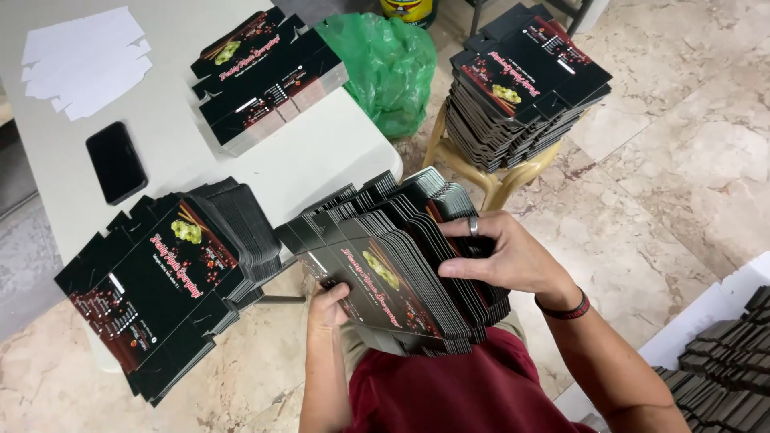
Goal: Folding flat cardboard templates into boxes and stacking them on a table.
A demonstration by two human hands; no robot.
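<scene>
Marble floor (642, 184) underfoot, white table (321, 152) to the left. Nearest, fanned stack (401, 265) of flat black cartons over the lap: left hand (327, 305) under its lower edge, fingers mostly hidden, grip unclear; right hand (501, 252) on its right side, fingers (469, 269) spread across the card edges. Beyond, pile (160, 281) at the table edge, phone (116, 162), second pile (269, 76), green bag (389, 68), stool pile (521, 80).

Left hand (327, 307): fingers hidden behind held fanned stack of flat cartons (393, 261).
Yellow stool (481, 172): seat covered by carton pile (521, 80).
Dark stacks (726, 377): cut off at right edge.
Yellow container (409, 10): cropped at top edge.
Carton print: too small to tell.
</scene>
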